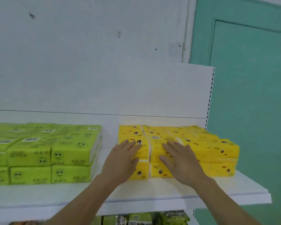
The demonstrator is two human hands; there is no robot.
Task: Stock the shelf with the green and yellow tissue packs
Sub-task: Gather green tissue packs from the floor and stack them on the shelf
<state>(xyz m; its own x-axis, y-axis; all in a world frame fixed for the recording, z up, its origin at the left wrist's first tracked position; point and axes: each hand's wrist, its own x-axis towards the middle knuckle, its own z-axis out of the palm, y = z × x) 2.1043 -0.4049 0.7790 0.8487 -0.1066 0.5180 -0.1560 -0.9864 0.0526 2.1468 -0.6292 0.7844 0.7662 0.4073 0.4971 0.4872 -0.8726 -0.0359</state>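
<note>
Head view: the shelf is seen to be largely stocked. Green tissue packs are stacked two high on the left and yellow tissue packs two high on the right, with a bare gap between the blocks. The left hand and right hand are laid flat on the front yellow stack — each grip spread apart, nothing clasped. Only squaring up seems to be left. Spare packs are glimpsed below the shelf.
</note>
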